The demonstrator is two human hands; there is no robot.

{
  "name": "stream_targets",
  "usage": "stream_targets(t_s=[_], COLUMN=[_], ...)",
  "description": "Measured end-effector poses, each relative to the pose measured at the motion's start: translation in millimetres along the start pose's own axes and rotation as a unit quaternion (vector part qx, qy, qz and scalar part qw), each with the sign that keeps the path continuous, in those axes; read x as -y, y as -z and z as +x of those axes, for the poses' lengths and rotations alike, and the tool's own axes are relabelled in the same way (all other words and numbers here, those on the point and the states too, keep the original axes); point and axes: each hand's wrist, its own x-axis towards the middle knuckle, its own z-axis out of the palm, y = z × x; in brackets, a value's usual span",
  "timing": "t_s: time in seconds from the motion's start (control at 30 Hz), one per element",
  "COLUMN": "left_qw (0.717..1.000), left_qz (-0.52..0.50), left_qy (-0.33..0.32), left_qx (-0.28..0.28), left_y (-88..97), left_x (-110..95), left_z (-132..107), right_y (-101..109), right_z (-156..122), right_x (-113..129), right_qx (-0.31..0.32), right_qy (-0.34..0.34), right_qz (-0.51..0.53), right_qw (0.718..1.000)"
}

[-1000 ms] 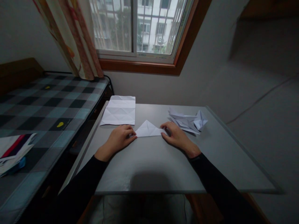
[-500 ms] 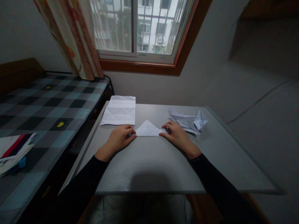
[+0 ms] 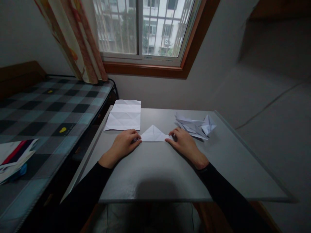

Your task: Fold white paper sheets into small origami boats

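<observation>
Left hand (image 3: pixel 123 144): clamped on folded paper (image 3: pixel 153 135), left end
Right hand (image 3: pixel 186 144): clamped on its right end, thumb (image 3: pixel 169 140) shifted slightly inward

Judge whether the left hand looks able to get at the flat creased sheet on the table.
Probably yes: the creased sheet lies just beyond the left hand, with nothing seen on top of it, though that hand's fingertips are at the folded paper.

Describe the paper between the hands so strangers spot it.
Below the window is a pale table. Between the left hand and right hand lies a folded paper; unlike the creased sheet and folded pile, it has one central peak.
</observation>
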Motion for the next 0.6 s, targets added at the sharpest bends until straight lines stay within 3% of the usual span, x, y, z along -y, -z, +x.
stream_targets(t_s=[0.6], left_qw=[1.000], left_qz=[-0.002], left_qy=[0.008], left_qx=[0.000], left_y=[-1.7], left_x=[2.1], left_z=[0.2], right_y=[-3.3], right_z=[-2.5], right_x=[-8.7], right_qx=[0.005], right_qy=[0.007], right_qz=[-0.010], right_qw=[1.000])
